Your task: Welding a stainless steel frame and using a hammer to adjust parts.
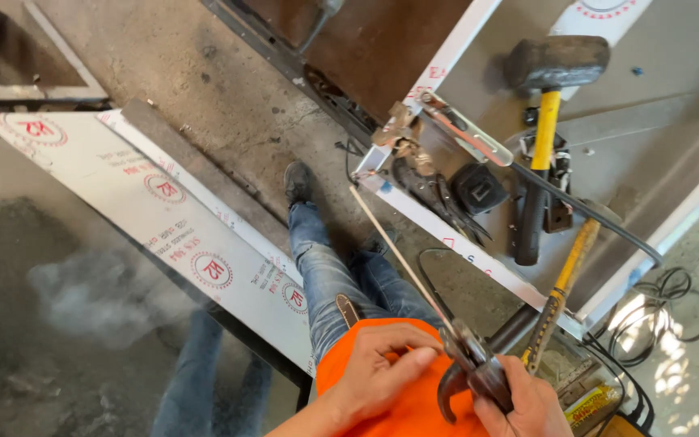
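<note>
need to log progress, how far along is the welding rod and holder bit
Done: the thin rod already sits in the holder's clamp end. In hand: the right hand grips the holder; the left hand pinches the rod near the clamp. Left: the rod tip hangs free near the white-filmed frame, touching nothing. The hammer lies unused.

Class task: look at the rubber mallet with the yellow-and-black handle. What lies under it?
The mallet lies on a grey metal sheet; its handle crosses dark tools. Whatever sits directly beneath the head is hidden.
</note>
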